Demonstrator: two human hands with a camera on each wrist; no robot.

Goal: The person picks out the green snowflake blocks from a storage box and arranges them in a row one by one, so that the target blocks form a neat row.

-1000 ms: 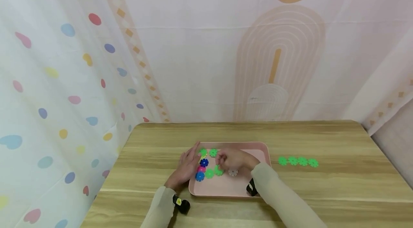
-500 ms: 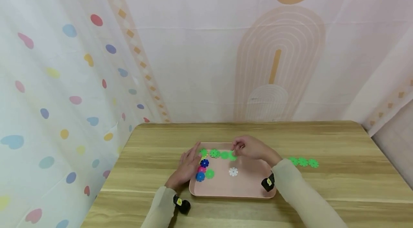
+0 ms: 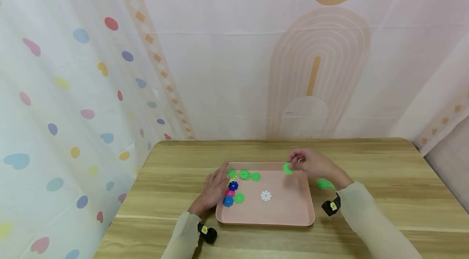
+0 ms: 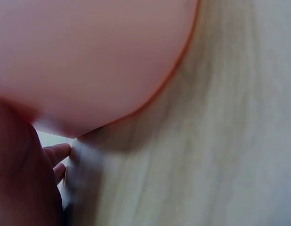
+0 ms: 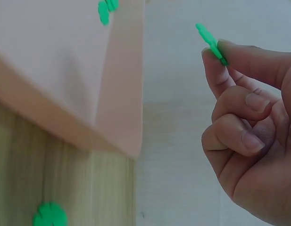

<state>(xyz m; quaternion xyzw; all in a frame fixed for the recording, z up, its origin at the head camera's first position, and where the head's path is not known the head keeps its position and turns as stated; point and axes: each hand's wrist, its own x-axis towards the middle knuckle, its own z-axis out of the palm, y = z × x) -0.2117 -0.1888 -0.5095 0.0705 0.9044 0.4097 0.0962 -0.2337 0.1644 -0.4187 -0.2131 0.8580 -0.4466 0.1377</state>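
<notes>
My right hand (image 3: 313,165) pinches a green notched plastic disc (image 3: 287,168) between thumb and index finger, over the tray's far right corner. The right wrist view shows the disc (image 5: 211,43) nearly edge-on, other fingers curled into the palm. My left hand (image 3: 212,189) lies along the left rim of the pink tray (image 3: 282,214), fingers extended towards the far corner. Inside the tray's left part are green discs (image 3: 244,175), a dark blue disc (image 3: 233,186), a pink disc (image 3: 230,193) and a lighter blue disc (image 3: 228,201). A white disc (image 3: 266,196) lies nearer the middle.
On the wooden table (image 3: 381,210), right of the tray, green discs (image 3: 324,183) lie partly hidden by my right forearm. A patterned curtain (image 3: 227,67) hangs behind the table and along its left.
My right hand has moved right from the tray's middle, carrying a green disc. Another green disc now lies beside the cluster at the far side. The left hand has stayed put.
</notes>
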